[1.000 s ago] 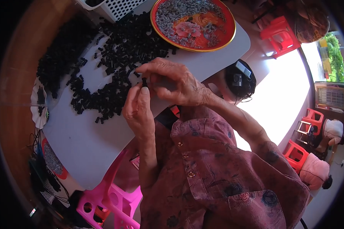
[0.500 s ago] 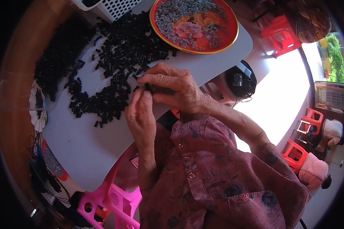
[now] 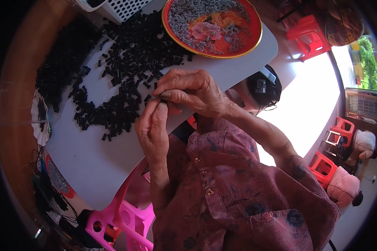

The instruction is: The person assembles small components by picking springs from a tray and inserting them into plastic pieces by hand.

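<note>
Over the near edge of the table, my left hand (image 3: 152,131) and my right hand (image 3: 192,93) meet fingertip to fingertip. The left thumb is pressed against its fingers. My right thumb and forefinger pinch just above it; a tiny thin thing may sit between them, too small to name. Beyond the hands, many short black tube-like pieces (image 3: 130,62) lie loose on the pale table (image 3: 92,167). A round red tray (image 3: 228,53) with a gold rim and flower pattern stands at the far side, holding many small silvery coil springs (image 3: 178,26).
A white perforated basket (image 3: 123,9) stands at the far left, beside a dark heap of black pieces (image 3: 65,62). A pink plastic stool (image 3: 134,221) is below the table's near edge. Red stools (image 3: 310,37) and seated people are at the right. A second red tray (image 3: 69,192) sits lower left.
My right thumb has come forward to the left fingertips, and the right fingers have closed into a tighter pinch. The black piece seen between the fingers before is now hidden.
</note>
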Demonstrator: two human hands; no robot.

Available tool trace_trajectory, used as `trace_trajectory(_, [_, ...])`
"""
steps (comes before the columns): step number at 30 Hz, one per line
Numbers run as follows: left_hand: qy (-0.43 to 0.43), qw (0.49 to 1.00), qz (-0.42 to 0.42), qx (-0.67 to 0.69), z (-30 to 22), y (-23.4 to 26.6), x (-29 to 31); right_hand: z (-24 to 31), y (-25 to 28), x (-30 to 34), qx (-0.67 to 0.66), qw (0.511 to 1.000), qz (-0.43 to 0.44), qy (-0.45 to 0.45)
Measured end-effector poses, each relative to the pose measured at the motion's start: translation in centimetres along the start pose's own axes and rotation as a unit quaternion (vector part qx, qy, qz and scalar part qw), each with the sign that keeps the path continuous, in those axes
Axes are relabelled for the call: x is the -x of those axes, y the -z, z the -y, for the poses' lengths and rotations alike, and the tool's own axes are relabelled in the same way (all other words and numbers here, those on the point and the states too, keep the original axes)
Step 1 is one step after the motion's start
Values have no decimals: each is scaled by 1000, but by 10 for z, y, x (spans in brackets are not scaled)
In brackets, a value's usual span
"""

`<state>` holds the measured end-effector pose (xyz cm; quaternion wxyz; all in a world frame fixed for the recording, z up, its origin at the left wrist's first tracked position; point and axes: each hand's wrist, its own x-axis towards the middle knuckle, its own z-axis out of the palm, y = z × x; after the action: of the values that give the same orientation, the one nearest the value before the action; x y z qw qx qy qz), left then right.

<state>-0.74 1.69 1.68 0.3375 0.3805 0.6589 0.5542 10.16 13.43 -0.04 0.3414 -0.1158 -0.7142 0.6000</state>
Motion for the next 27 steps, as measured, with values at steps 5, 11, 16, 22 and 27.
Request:
trace_trajectory(5, [3,998,-62,24,6,-5,0,5,0,0,33,999,10,15])
trace_trajectory(11, [24,997,-73,29,-1,-5,-2,11,-2,-3,101,994,31,3])
trace_trajectory(16, [17,997,-73,-6,2,-5,0,6,-8,3,135,990,12,34])
trace_trajectory(22, [-69,990,-113,-53,8,-14,0,0,-16,8,205,975,-28,82])
trace_trajectory(27, [-107,986,-96,-86,10,-14,-1,-7,-19,11,297,939,-48,166])
